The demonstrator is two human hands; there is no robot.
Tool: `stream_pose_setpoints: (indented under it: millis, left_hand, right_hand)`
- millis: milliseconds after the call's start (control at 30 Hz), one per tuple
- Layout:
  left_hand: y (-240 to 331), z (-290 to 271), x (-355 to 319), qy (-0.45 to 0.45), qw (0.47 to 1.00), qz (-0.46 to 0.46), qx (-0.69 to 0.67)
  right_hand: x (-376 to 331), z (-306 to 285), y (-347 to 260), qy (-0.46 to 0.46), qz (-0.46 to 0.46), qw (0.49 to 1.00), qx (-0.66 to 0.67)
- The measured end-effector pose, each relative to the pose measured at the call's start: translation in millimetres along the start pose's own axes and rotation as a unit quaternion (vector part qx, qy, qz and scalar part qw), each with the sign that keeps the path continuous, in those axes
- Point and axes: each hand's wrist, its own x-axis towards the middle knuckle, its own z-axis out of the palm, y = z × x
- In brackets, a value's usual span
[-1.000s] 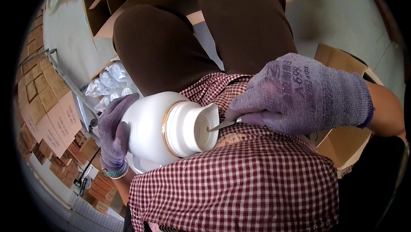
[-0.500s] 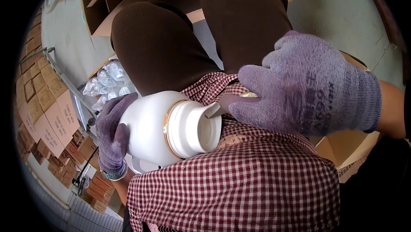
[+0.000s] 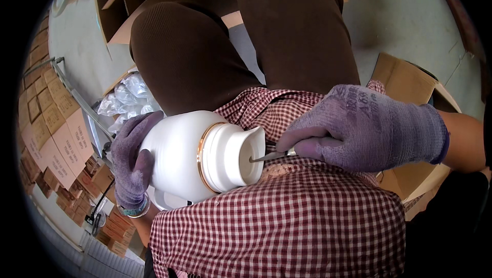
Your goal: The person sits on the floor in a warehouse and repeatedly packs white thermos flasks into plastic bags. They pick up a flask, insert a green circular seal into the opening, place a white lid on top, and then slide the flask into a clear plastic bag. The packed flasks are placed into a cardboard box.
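Observation:
Across my lap lies a white, rounded jug (image 3: pixel 177 150) with a gold ring round its neck, its spouted mouth facing right. My left hand (image 3: pixel 132 157), in a purple knit glove, is closed round the jug's base end. In my gloved right hand (image 3: pixel 359 129) a small knife (image 3: pixel 271 155) is pinched, its metal blade pointing left. The blade tip reaches into the jug's mouth (image 3: pixel 251 157); whether it touches the inside is unclear. Part of a white handle (image 3: pixel 169 199) shows under the jug, against the checked cloth (image 3: pixel 287 216).
A divided carton (image 3: pixel 148 14) stands beyond my knees. At the left, clear plastic-wrapped items (image 3: pixel 128 96) fill a box beside a metal-framed cart (image 3: pixel 84 101). Stacked cartons (image 3: pixel 59 124) line the far left. Another open carton (image 3: pixel 402 80) sits by my right arm.
My right hand has moved down and turned, bringing the blade from the upper rim by the spout to the middle of the jug's mouth. The left hand and jug have barely shifted.

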Motion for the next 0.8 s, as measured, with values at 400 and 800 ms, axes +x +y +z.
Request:
stream_pose_setpoints:
  millis: [400, 800]
  left_hand:
    - [2, 2, -6, 0.020, 0.999, -0.030, -0.019]
    - [2, 3, -7, 0.016, 1.000, -0.014, 0.008]
  right_hand:
    - [-10, -8, -1, 0.053, -0.039, 0.936, -0.345]
    - [-11, -8, -4, -0.002, -0.032, 0.994, -0.102]
